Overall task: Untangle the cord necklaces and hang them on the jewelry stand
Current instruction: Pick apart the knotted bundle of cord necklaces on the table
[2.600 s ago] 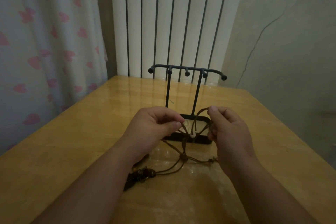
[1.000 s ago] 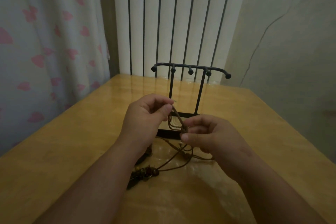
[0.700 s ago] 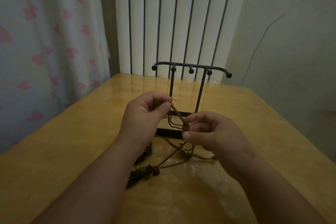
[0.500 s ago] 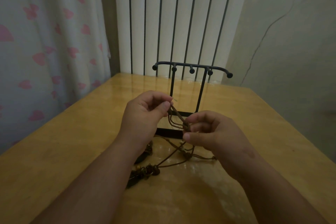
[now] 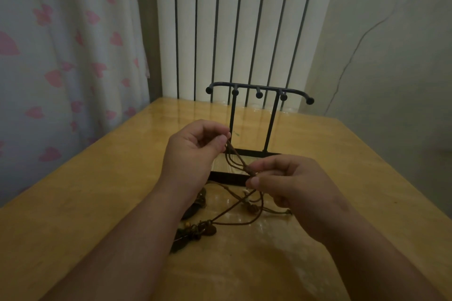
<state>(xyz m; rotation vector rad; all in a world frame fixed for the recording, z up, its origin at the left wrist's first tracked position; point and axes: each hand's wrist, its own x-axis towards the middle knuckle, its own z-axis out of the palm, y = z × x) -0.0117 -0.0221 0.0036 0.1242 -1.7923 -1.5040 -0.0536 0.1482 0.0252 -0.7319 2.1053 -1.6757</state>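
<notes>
Head view: against the frame from a couple of seconds back, where both hands worked level in front of the stand's base, the left hand [image 5: 193, 154] now sits higher and the right lower, with the cord drawn into a slant between them; over the last half second almost nothing has moved.

At far left hangs a pale curtain [image 5: 61, 68] printed with pink hearts, soft and folded. The glossy, honey-coloured wooden surface [image 5: 73, 203] carries everything. The left hand pinches the upper end of the cord necklaces [image 5: 238, 157] between thumb and curled fingers. The thin brown strands run taut down to the right, while slack loops trail below onto the surface. A knobbly bead cluster [image 5: 198, 228] lies there with a dark, leaf-shaped pendant.

Behind stands the jewelry stand [image 5: 259, 88]: thin black metal, two uprights, a curved bar with ball-tipped pegs, all bare. White vertical slats [image 5: 244, 19] rise beyond it. The right hand [image 5: 293, 186] pinches the cord's lower end at a knot, just in front of the stand's base. At right a plain wall [image 5: 391, 56] shows a thin crack.
</notes>
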